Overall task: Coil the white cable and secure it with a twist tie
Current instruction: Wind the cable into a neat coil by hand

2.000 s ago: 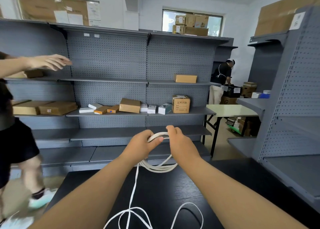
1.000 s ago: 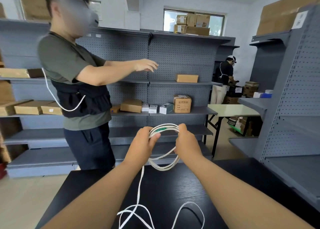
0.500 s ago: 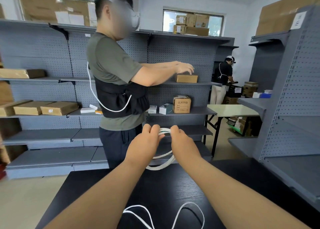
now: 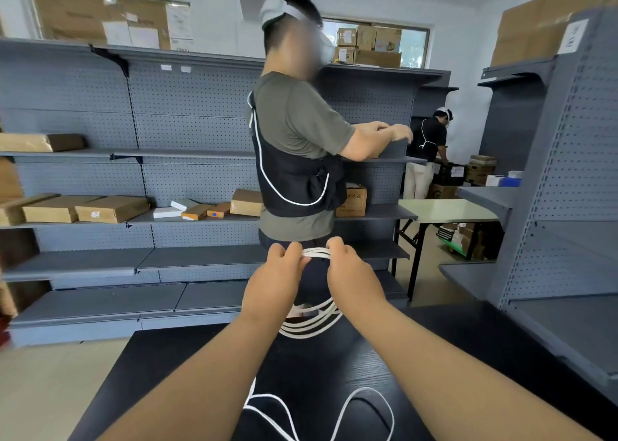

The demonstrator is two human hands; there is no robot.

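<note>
White cable [image 4: 315, 252] mid-coil, pinched at loop top by left grip [image 4: 274, 287] and right grip [image 4: 354, 280], both clamped on it; next, probably gather slack off bench [image 4: 187, 357] into another loop.

Both bare forearms rise from the bottom of the view and converge toward its middle, elbows out of sight. The left grip [image 4: 274, 283] and the right grip [image 4: 351, 280] are held up close together, backs toward the camera and fingertips pointing away. The fingers of each are curled, pinching the top strands of a thin white cable [image 4: 311, 327] that spans the small gap between them. Its gathered loops hang beneath the wrists.
</note>
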